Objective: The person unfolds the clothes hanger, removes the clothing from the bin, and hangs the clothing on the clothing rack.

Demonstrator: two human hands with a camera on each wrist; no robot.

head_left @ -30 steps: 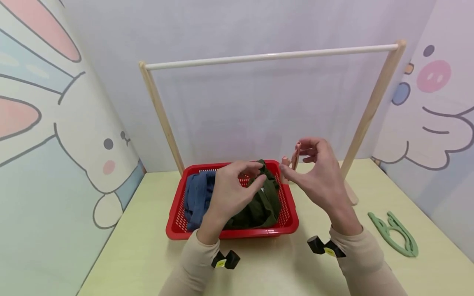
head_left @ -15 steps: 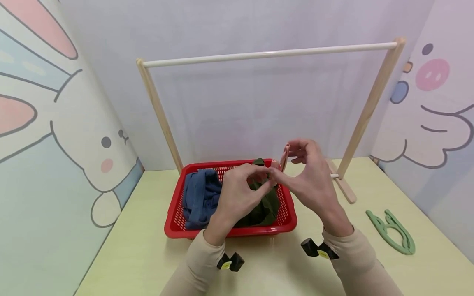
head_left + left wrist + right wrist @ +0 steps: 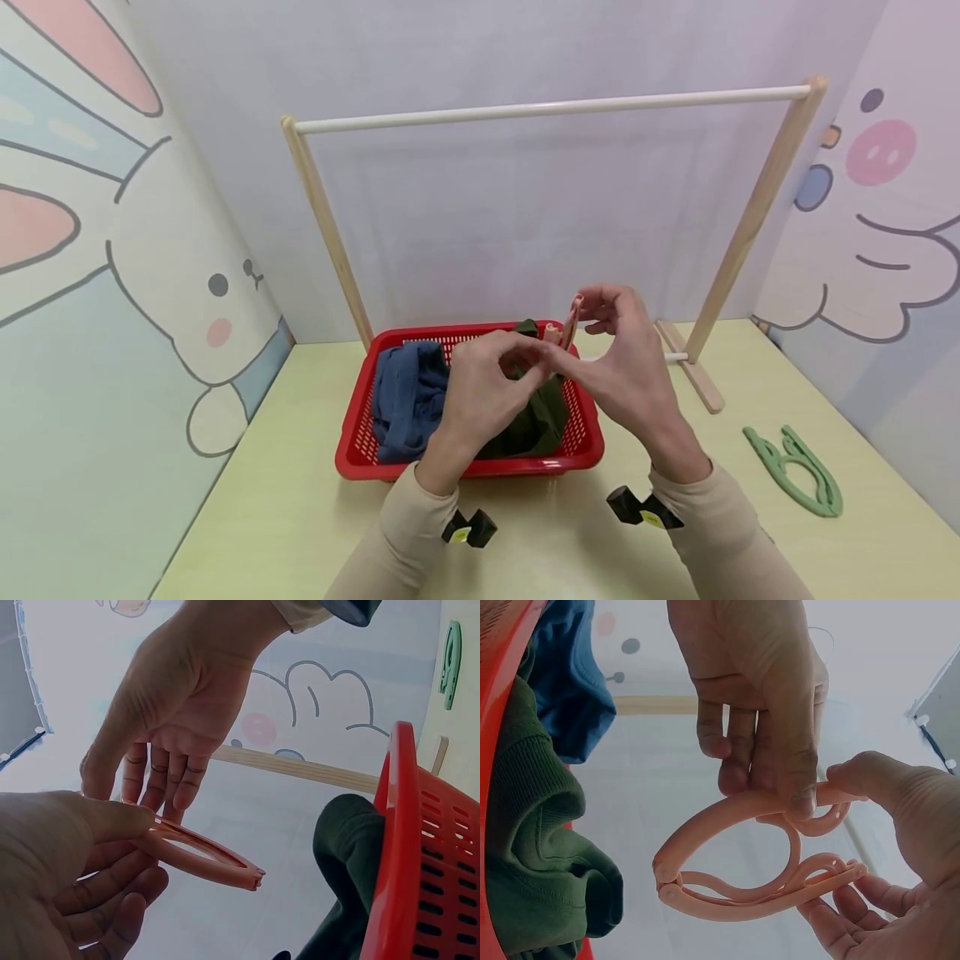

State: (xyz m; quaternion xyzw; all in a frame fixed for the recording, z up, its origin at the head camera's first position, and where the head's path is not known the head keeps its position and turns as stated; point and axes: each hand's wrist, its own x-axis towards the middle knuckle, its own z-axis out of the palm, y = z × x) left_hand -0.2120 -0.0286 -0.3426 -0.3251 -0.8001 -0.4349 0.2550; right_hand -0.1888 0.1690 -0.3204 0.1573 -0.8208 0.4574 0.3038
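Note:
Both hands hold a pink folding hanger (image 3: 711, 821) above the far right part of the red basket (image 3: 517, 472). Its two arms are folded toward each other, with a curved loop between them. My left hand (image 3: 483, 387) pinches one arm between thumb and fingers. My right hand (image 3: 633, 367) has its thumb at that same arm's end, while its fingers touch the end of the other arm. In the left wrist view the hanger (image 3: 202, 864) appears nearly edge-on. A dark green garment (image 3: 540, 425) and a blue garment (image 3: 401, 400) lie in the basket under the hands.
A rack with a white rail (image 3: 540, 109) and wooden posts stands behind the basket, its wooden foot (image 3: 701, 383) on the table to the right. A green folded hanger (image 3: 806, 483) lies on the table (image 3: 247, 517) at the right. Cartoon-printed walls enclose the sides.
A second ago the right hand held the hanger alone, with the left hand apart. The right hand has come left, and the left hand has moved right and taken hold of the hanger.

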